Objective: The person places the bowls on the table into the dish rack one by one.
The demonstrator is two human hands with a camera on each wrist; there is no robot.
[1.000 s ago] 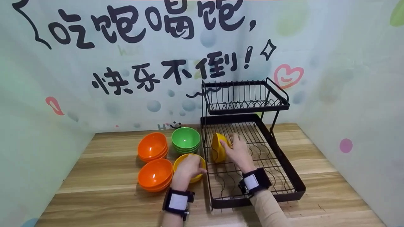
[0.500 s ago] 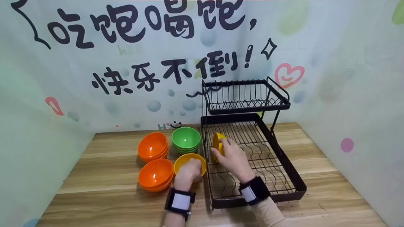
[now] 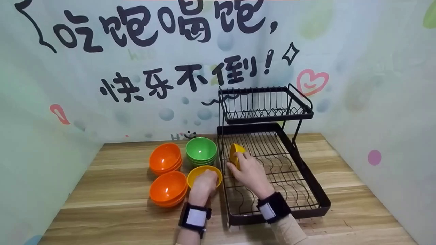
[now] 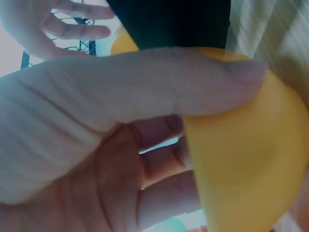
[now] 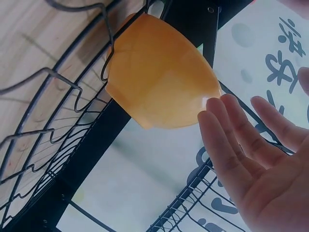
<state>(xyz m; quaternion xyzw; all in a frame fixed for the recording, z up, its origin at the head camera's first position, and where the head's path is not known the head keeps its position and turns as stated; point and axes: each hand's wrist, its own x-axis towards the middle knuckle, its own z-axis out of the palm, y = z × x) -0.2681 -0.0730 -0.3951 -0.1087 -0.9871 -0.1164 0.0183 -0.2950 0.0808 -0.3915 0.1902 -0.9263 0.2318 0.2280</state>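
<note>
My left hand (image 3: 203,185) grips the rim of a yellow bowl (image 3: 195,174) on the table, just left of the rack. In the left wrist view, the thumb (image 4: 193,79) presses the outside of that bowl (image 4: 246,159) while the other fingers reach inside it. A second yellow bowl (image 3: 236,151) stands on its side in the lower tier of the black dish rack (image 3: 289,146), its mouth facing left. Fingertips of my right hand (image 3: 250,173) touch this bowl near its rim. Those fingers look nearly straight in the right wrist view, apart from the thumb.
Two stacks of orange bowls (image 3: 165,157) stand on the wooden table (image 3: 112,190) at the left. Behind the left hand is a stack of green bowls (image 3: 201,149). The rack's upper tier (image 3: 267,119) overhangs the back. A printed wall sheet (image 3: 153,119) closes off the rear.
The right hand has shifted slightly left and over the racked yellow bowl. The left hand has turned a little and settled at the other yellow bowl's right rim.
</note>
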